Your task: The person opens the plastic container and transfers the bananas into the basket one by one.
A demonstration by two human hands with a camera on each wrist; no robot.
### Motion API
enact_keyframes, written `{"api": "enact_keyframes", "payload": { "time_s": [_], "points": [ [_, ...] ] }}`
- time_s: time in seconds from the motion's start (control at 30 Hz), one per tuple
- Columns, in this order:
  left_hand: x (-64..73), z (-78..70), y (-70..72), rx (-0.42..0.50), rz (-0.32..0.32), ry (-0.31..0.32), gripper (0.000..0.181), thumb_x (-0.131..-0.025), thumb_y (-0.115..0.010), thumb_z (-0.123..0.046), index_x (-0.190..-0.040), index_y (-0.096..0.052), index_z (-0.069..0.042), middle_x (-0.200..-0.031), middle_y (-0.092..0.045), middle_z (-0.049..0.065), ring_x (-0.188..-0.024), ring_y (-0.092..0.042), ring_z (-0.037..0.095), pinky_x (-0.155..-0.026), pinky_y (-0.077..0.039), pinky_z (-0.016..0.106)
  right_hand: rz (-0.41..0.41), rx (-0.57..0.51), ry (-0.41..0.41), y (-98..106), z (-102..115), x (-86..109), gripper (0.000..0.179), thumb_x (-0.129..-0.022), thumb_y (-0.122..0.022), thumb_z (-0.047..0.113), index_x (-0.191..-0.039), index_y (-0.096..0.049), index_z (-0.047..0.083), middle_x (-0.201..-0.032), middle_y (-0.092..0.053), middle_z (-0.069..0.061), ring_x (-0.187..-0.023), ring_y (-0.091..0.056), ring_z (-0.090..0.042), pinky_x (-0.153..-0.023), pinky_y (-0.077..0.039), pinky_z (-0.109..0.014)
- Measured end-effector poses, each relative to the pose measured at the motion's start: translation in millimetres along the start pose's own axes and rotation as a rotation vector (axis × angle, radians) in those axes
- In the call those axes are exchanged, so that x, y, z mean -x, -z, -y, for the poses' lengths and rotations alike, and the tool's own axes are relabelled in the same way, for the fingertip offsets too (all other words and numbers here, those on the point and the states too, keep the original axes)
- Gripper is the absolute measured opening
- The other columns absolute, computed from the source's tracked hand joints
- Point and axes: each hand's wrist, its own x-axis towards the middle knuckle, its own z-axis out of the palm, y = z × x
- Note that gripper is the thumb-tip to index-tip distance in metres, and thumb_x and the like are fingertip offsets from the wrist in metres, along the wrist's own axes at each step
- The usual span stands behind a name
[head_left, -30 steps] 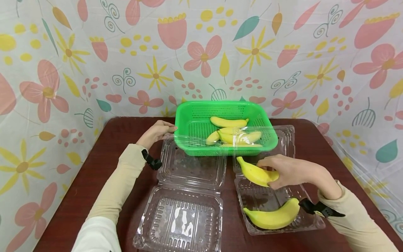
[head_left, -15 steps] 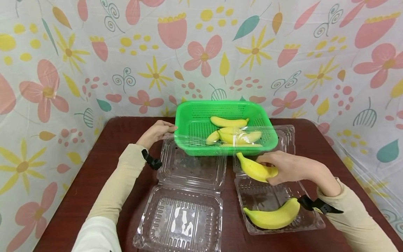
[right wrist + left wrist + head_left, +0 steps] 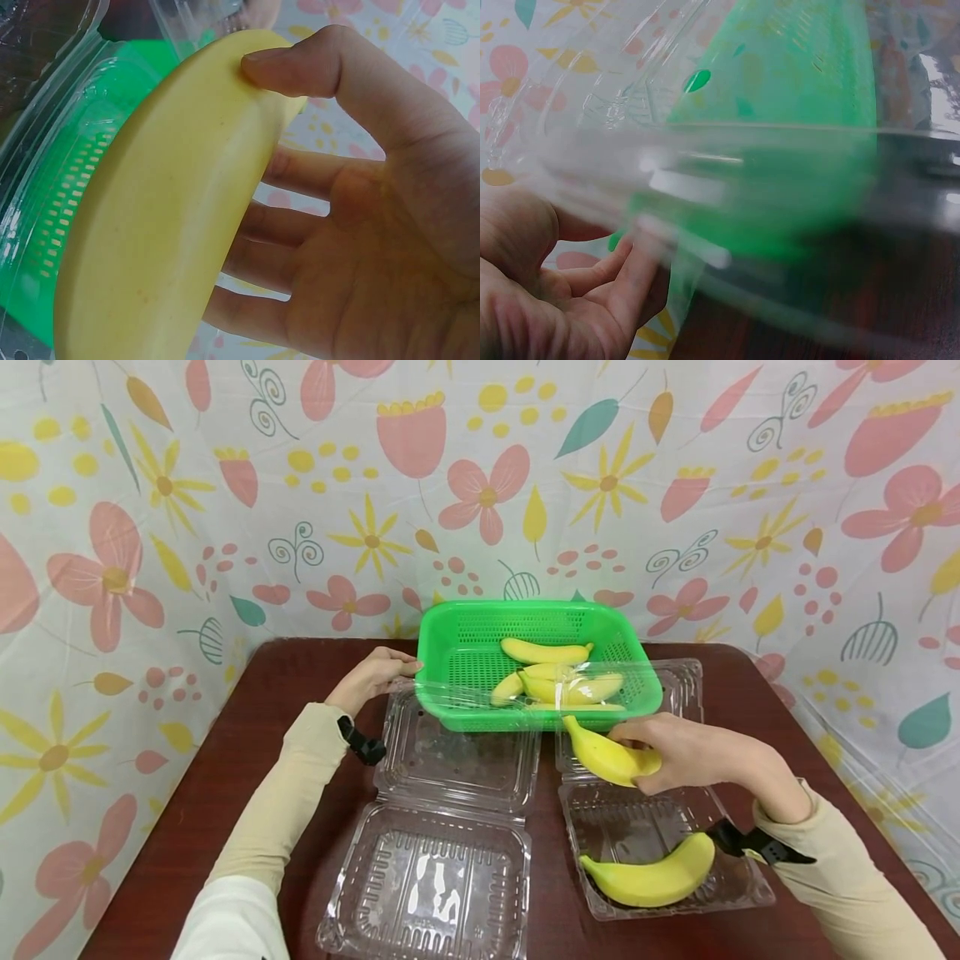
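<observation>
My right hand [image 3: 686,756] pinches a yellow banana [image 3: 603,753] between thumb and fingers, above the right clear plastic clamshell box [image 3: 573,827]. In the right wrist view, the thumb lies on the near side of the banana [image 3: 150,217] and the fingers are behind it. Another banana [image 3: 652,872] lies in that box's base. My left hand [image 3: 375,677] grips the left rim of a green basket [image 3: 465,722]. In the left wrist view, the clear lid partly covers the left hand's fingertips [image 3: 634,274]. Several bananas [image 3: 547,652] lie in the basket.
A second clamshell box [image 3: 431,877] stands open at the left front, its lid [image 3: 457,752] leaning back toward the basket. The right box's lid [image 3: 678,685] overlaps the basket's front right. Behind the dark red table [image 3: 247,710] hangs a flowered cloth [image 3: 480,485].
The right hand has lifted its banana slightly up and away from the box base. My left hand and the basket stay where they were.
</observation>
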Motion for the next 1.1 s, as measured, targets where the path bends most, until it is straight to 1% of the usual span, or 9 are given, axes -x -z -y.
{"api": "enact_keyframes", "payload": {
  "time_s": [0.13,0.37,0.57,0.73,0.77,0.83,0.97,1.07,1.1],
  "points": [
    [-0.2,0.3,-0.6,0.001,0.001,-0.006,0.047,-0.092,-0.056,-0.022,-0.134,-0.045,-0.005,-0.142,-0.038,0.011,-0.124,-0.045,0.027,-0.104,-0.038,0.041,-0.002,0.001,0.006,1.3,0.6,-1.0,0.035,-0.067,-0.069,0.012,-0.098,-0.056,0.022,-0.077,-0.047,0.011,-0.068,-0.042,-0.003,-0.058,-0.035,-0.017],
    [1.4,0.0,-0.1,0.003,0.001,-0.003,0.047,-0.091,-0.057,-0.023,-0.133,-0.046,-0.005,-0.143,-0.037,0.009,-0.128,-0.041,0.026,-0.107,-0.034,0.042,-0.012,0.012,0.008,1.5,-0.1,-3.1,0.035,-0.067,-0.069,0.012,-0.098,-0.057,0.022,-0.08,-0.048,0.011,-0.069,-0.043,-0.004,-0.059,-0.035,-0.017],
    [-0.1,0.7,-0.1,0.017,-0.006,-0.006,0.047,-0.091,-0.057,-0.023,-0.133,-0.046,-0.005,-0.14,-0.04,0.009,-0.119,-0.049,0.026,-0.1,-0.041,0.038,-0.018,0.034,-0.001,3.7,-2.1,-5.8,0.036,-0.066,-0.069,0.014,-0.099,-0.057,0.022,-0.078,-0.047,0.011,-0.069,-0.042,-0.004,-0.06,-0.034,-0.017],
    [0.0,0.7,0.1,0.0,-0.007,0.001,0.047,-0.091,-0.057,-0.024,-0.134,-0.045,-0.006,-0.141,-0.04,0.008,-0.115,-0.051,0.022,-0.099,-0.042,0.037,-0.022,0.034,0.004,5.7,-2.3,-7.2,0.036,-0.066,-0.069,0.013,-0.1,-0.058,0.02,-0.077,-0.047,0.01,-0.068,-0.041,-0.004,-0.058,-0.033,-0.017],
    [0.2,0.6,0.1,-0.006,-0.008,0.002,0.047,-0.091,-0.057,-0.024,-0.134,-0.046,-0.006,-0.14,-0.04,0.008,-0.111,-0.052,0.02,-0.096,-0.044,0.035,-0.019,0.029,0.001,6.2,-2.3,-7.4,0.036,-0.066,-0.068,0.013,-0.1,-0.058,0.02,-0.077,-0.047,0.01,-0.067,-0.041,-0.004,-0.058,-0.033,-0.017],
    [0.1,0.4,0.1,-0.012,-0.013,0.003,0.046,-0.091,-0.057,-0.025,-0.133,-0.047,-0.007,-0.139,-0.042,0.008,-0.099,-0.056,0.015,-0.085,-0.046,0.03,-0.014,0.021,-0.005,7.6,-2.1,-7.9,0.037,-0.067,-0.068,0.012,-0.101,-0.058,0.019,-0.077,-0.047,0.01,-0.067,-0.042,-0.004,-0.058,-0.034,-0.017],
    [-0.1,0.3,0.1,-0.02,-0.024,0.003,0.044,-0.091,-0.057,-0.025,-0.131,-0.05,-0.007,-0.137,-0.044,0.007,-0.077,-0.054,0.006,-0.067,-0.042,0.023,-0.02,0.031,-0.014,11.6,-1.9,-9.3,0.036,-0.067,-0.068,0.013,-0.102,-0.059,0.019,-0.078,-0.048,0.01,-0.067,-0.042,-0.004,-0.058,-0.034,-0.018],
    [0.5,0.4,-0.1,-0.023,-0.024,0.003,0.044,-0.091,-0.057,-0.025,-0.131,-0.05,-0.008,-0.137,-0.043,0.008,-0.068,-0.047,0.005,-0.062,-0.036,0.023,-0.034,0.049,-0.008,14.4,-1.9,-10.4,0.035,-0.066,-0.067,0.012,-0.099,-0.058,0.019,-0.078,-0.048,0.01,-0.067,-0.041,-0.004,-0.059,-0.033,-0.018],
    [0.8,0.3,-0.3,-0.032,-0.023,0.003,0.045,-0.091,-0.057,-0.026,-0.131,-0.049,-0.008,-0.138,-0.043,0.007,-0.068,-0.046,0.004,-0.062,-0.037,0.022,-0.037,0.056,-0.005,14.9,-2.0,-11.0,0.034,-0.066,-0.067,0.012,-0.098,-0.058,0.019,-0.078,-0.047,0.01,-0.067,-0.041,-0.004,-0.059,-0.033,-0.018]
  ]
}}
